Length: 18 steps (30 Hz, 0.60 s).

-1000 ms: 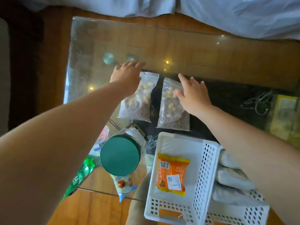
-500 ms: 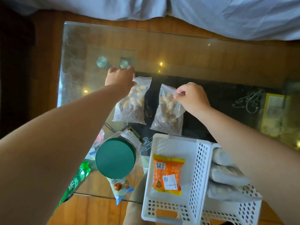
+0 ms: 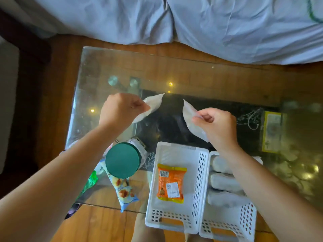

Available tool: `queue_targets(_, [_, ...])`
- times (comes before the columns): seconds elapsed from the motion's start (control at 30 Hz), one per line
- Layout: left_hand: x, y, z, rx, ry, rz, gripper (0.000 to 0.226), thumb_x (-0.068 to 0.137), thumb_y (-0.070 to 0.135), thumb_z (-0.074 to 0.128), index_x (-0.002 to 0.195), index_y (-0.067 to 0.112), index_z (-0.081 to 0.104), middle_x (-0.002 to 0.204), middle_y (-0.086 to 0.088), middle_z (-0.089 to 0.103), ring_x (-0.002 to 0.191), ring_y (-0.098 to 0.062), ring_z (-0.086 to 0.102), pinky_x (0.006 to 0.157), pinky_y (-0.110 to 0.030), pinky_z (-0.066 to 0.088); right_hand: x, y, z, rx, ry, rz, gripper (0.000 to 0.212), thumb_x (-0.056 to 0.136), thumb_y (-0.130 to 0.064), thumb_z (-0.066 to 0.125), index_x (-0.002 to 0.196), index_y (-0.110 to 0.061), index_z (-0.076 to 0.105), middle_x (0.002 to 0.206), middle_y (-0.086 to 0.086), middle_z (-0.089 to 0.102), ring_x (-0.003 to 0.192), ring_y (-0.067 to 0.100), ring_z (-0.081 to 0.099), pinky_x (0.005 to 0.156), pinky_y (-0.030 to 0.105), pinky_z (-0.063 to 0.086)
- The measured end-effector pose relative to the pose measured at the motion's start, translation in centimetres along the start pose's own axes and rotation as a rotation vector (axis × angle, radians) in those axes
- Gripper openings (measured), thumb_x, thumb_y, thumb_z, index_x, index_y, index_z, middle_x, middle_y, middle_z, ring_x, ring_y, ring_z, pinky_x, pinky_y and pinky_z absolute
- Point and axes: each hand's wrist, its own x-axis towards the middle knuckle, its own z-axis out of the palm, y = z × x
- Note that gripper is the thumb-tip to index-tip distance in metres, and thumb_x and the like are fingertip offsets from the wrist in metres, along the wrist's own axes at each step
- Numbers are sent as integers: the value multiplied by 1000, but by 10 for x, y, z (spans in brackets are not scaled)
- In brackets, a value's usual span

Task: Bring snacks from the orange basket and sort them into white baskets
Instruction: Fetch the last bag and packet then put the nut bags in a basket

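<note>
Each hand holds a clear bag of nuts lifted above the glass table (image 3: 201, 75). My left hand (image 3: 120, 109) pinches the left nut bag (image 3: 153, 103) by its upper edge. My right hand (image 3: 216, 126) grips the right nut bag (image 3: 189, 116) the same way. Both bags show edge-on, so their contents are hidden. Below them two white baskets stand side by side at the near edge. The left white basket (image 3: 197, 180) holds an orange snack packet (image 3: 170, 183). The right white basket (image 3: 248, 219) holds several pale packets (image 3: 223, 182). No orange basket is in view.
A jar with a green lid (image 3: 123, 159) stands left of the baskets. A blue snack pouch (image 3: 125, 193) and a green packet (image 3: 89, 182) lie by it. A yellow packet (image 3: 271, 131) shows at the right under the glass. A grey bedsheet (image 3: 192, 20) hangs beyond the table's far edge.
Both hands closed on the two nut bags that lay flat on the table and lifted them, so the bags now hang edge-on. The camera moved closer.
</note>
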Motion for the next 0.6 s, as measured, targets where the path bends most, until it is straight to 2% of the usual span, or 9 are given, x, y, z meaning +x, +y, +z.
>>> queue_targets(0.1, [-3,11,6,-180,122,-70,15,74,32,75,80,19,76,68,-1,70,65,-18,64,71,-31,56,1,10,-10,45,99,31,4,76,-21,71,80,-23,70,67,-20,61,68,-1,61,55,5,43])
queue_targets(0.23, [-2,6,37,-114,52,-249,12,74,30,75,82,21,76,79,-3,73,75,-21,66,67,-26,51,2,48,-6,-132,69,214,8,80,-14,68,86,-10,71,72,-2,65,67,10,59,57,11,40])
queue_targets(0.33, [4,-7,47,-147,97,-422,6,76,24,72,80,20,74,84,-7,74,77,-25,66,69,-29,54,5,63,-5,-150,228,325,10,82,-13,63,87,-7,70,80,7,69,70,14,58,59,16,41])
queue_targets(0.4, [9,-2,54,-216,89,-422,5,75,21,71,71,25,71,81,-6,74,68,-19,65,62,-25,52,5,60,1,-121,293,291,9,81,-13,63,84,-8,70,76,4,67,71,16,61,62,22,48])
queue_targets(0.43, [9,4,59,-242,20,-393,11,74,21,72,65,27,69,80,-5,74,66,-18,65,61,-26,55,3,54,7,-113,257,246,9,81,-13,63,83,-8,70,74,2,66,71,16,62,63,24,50])
queue_targets(0.5, [6,18,71,-312,-113,-376,18,72,20,74,58,25,66,78,-4,73,72,-22,70,68,-34,60,-1,41,23,-72,83,150,9,80,-14,65,84,-8,71,73,0,65,68,12,60,62,18,48])
queue_targets(0.57, [8,21,73,-378,-103,-433,22,73,19,75,55,26,64,79,-4,73,76,-23,70,73,-37,60,-4,36,31,-5,-19,157,12,80,-15,66,89,-8,71,76,-1,65,70,9,58,63,11,43])
queue_targets(0.6, [12,17,69,-382,-50,-471,23,73,20,75,55,26,63,80,-4,73,77,-23,70,75,-37,60,-4,38,30,40,24,219,13,80,-14,65,90,-8,71,78,0,65,72,10,58,63,12,42])
